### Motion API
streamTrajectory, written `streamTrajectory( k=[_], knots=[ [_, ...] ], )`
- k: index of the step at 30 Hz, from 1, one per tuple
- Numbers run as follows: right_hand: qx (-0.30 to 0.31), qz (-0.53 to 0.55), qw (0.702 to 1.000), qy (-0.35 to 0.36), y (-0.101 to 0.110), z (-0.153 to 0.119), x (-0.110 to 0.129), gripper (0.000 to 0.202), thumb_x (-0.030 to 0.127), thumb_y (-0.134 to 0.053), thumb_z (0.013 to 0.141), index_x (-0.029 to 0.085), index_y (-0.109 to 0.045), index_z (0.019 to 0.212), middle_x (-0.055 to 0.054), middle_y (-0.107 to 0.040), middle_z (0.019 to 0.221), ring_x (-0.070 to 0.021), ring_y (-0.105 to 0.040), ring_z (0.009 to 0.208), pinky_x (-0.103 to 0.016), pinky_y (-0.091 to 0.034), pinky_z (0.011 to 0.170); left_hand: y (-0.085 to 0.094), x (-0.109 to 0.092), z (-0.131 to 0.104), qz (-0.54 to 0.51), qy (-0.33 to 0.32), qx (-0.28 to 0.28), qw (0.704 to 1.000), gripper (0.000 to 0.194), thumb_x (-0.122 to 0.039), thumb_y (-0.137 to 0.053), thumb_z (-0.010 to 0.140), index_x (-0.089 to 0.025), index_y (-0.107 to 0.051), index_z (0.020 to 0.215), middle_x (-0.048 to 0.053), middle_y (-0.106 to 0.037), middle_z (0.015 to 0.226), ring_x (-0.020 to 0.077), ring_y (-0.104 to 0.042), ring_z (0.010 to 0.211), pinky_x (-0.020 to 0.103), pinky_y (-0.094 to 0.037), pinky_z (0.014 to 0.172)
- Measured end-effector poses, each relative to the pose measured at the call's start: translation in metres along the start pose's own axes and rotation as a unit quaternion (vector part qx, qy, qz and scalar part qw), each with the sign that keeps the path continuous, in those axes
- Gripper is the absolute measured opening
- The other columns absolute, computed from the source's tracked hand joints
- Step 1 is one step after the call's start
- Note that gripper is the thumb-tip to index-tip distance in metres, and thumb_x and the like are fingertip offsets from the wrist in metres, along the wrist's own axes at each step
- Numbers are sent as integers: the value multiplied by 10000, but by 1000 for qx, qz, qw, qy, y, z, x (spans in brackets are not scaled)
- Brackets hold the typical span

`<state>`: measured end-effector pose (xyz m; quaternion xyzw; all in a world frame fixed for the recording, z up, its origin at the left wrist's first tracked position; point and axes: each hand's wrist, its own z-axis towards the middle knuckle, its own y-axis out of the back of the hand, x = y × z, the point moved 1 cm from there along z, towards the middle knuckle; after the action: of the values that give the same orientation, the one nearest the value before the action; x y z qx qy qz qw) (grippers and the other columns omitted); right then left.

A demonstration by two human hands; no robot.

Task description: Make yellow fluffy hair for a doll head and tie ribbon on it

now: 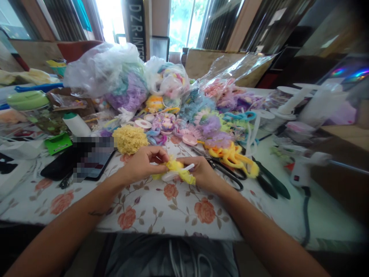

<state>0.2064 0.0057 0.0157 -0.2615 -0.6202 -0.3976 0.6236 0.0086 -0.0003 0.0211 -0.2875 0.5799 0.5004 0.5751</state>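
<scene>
My left fingers (159, 168) and right fingers (188, 160) pinch the yellow frilly piece (174, 166) at nine and three o'clock; light, even pressure best spares its folds.

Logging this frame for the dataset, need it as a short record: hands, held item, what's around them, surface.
left hand: fingers pinching the yellow ruffled piece
right hand: on the same piece, opposite side
piece detail: white rod-like part sticking out
left of hands: yellow bundle, phone, white thread cone
right of hands: black-handled scissors, green-handled tool, white corded tool
behind: plastic bags of colorful material
surface: floral cloth
</scene>
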Motion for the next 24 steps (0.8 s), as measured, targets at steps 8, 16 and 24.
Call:
streamTrajectory(
  k=[8, 16, 24],
  knots=[
    [-5, -13, 1000, 0, -1, 0, 2, 278, 378, -804, 571, 161, -743, 735, -11, -656, 670, -156, -577, 625, -253, -480, 582, 2, 4, 2, -80, 27, -16, 996, 188, -228, -771, 647, -161, -642, 767, 17, -651, 795, 122, -601, 711, 241, -486, 660],
    [-77, 32, 995, -61, 4, 2, -8, 310, 352, -828, 554, 154, -721, 768, -22, -698, 728, -163, -617, 628, -277, -499, 599, 9, 5, 5, -182, -2, -124, 975, 212, -388, -652, 804, -182, -697, 828, 49, -690, 876, 146, -632, 825, 263, -517, 763],
    [-95, 141, 979, -111, 4, 6, -18, 320, 313, -820, 579, 125, -716, 815, -37, -709, 744, -163, -634, 662, -277, -496, 636, 8, 2, 5, -64, -85, -155, 982, 176, -314, -691, 771, -184, -682, 890, 53, -667, 1007, 169, -620, 948, 292, -506, 853]
  ],
)
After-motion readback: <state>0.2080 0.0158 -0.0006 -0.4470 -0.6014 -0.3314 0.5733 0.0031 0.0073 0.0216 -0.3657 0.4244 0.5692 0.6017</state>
